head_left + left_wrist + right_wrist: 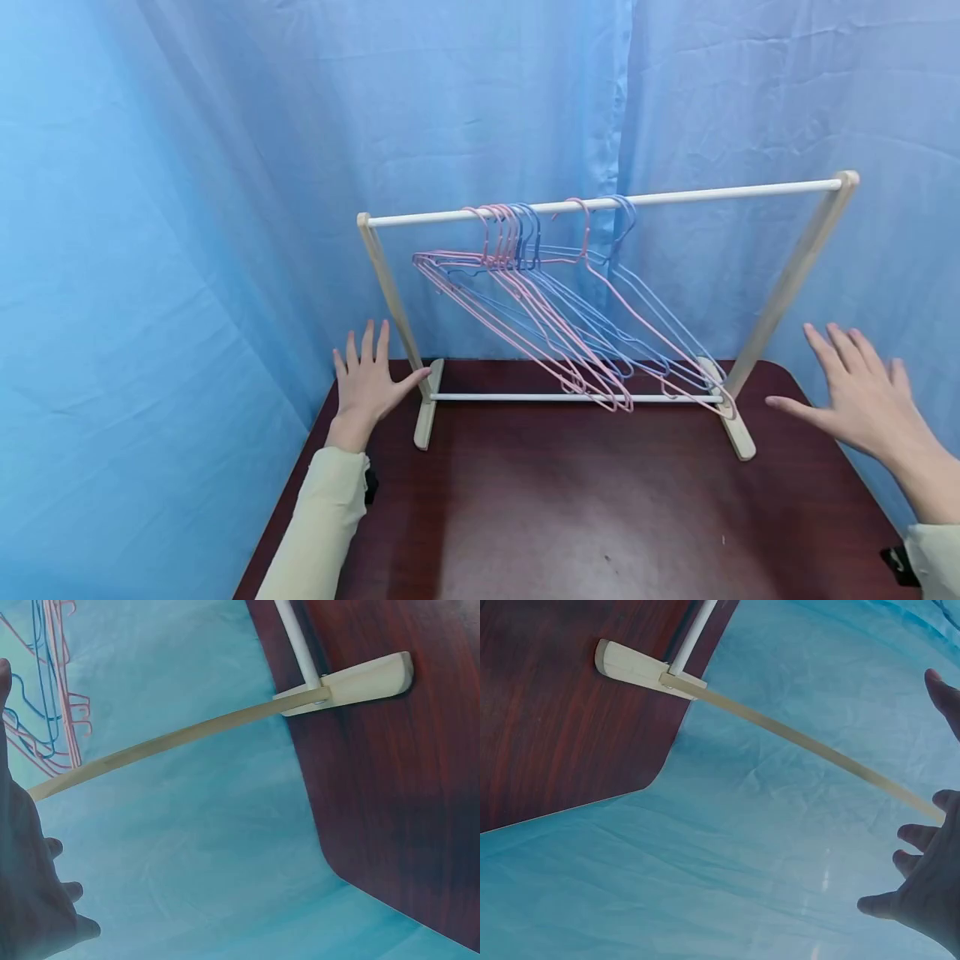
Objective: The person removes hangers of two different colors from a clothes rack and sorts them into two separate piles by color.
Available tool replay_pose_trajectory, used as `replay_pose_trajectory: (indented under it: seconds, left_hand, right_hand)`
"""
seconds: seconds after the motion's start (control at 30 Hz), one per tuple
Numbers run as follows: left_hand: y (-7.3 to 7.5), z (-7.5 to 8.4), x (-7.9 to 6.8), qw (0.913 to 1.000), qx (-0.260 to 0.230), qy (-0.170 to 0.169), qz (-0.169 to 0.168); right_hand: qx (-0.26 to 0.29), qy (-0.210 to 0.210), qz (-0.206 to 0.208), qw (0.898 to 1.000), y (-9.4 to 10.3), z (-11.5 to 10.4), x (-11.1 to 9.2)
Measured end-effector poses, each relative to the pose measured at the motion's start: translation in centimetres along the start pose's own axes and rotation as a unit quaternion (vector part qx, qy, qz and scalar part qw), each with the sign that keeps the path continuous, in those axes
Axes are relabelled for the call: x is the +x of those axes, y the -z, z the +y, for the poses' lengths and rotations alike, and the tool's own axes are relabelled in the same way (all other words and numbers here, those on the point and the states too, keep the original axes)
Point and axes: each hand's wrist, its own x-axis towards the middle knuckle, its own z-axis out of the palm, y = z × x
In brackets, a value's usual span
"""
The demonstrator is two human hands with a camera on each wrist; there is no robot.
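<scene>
A small garment rack [787, 275] with pale wooden side posts and a white top rail stands at the back of the table. Several pink hangers [517, 287] and blue hangers [652, 292] hang from its rail, bunched left of the middle, with one pink and at least one blue farther right. My left hand [367, 387], fingers spread, is beside the rack's left post; nothing is in it. On the other side, my right hand [862, 400] is held out to the right of the right post, fingers spread and holding nothing. Both wrist views show these hands at their edges.
The dark red-brown table [570, 508] has rounded back corners. Blue curtains [187, 250] hang close around its back and sides. Near the table top, a thin white lower bar [510, 397] joins the rack's wooden feet [423, 425].
</scene>
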Motion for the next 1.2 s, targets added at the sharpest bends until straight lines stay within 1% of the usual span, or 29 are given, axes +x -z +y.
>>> replay_pose_trajectory:
  seconds: [0.13,0.23,0.37,0.53,0.67,0.8,0.87,0.97,1.07,1.2]
  left_hand:
    - [0.5,0.1,0.6,1.0,-0.009,0.002,-0.001]
    - [0.9,0.3,1.0,0.9997,-0.023,0.0,0.007]
    - [1.6,0.7,1.7,0.9988,-0.038,-0.009,0.029]
    - [2.6,1.1,2.5,0.997,-0.059,-0.013,0.049]
    - [3.1,1.4,3.1,0.9941,-0.092,-0.005,0.056]
    - [3.5,1.9,3.8,0.9877,-0.142,0.009,0.065]
    - [3.6,2.2,4.0,0.982,-0.173,0.016,0.074]
    - [3.7,2.6,4.2,0.969,-0.227,0.02,0.095]
    - [3.7,2.9,4.5,0.9509,-0.285,0.015,0.121]
    - [3.8,3.2,4.9,0.9257,-0.346,0.01,0.151]
  right_hand:
    - [0.0,0.024,0.022,0.999,0.1,-0.3,0.2]
    - [0.002,0.036,0.03,0.999,0.3,-0.4,0.4]
    - [0.012,0.049,0.032,0.998,0.5,-0.7,0.5]
    - [0.047,0.055,0.019,0.997,1.2,-1.3,0.4]
    - [0.065,0.054,0.008,0.996,1.6,-1.8,0.2]
    - [0.073,0.061,0.008,0.995,1.9,-2.4,0.3]
    - [0.078,0.065,0.01,0.995,1.9,-2.7,0.3]
    - [0.086,0.069,0.009,0.994,1.8,-3.1,0.3]
    - [0.094,0.066,0.0,0.993,1.8,-3.5,0.3]
    - [0.099,0.061,-0.011,0.993,1.8,-3.9,0.5]
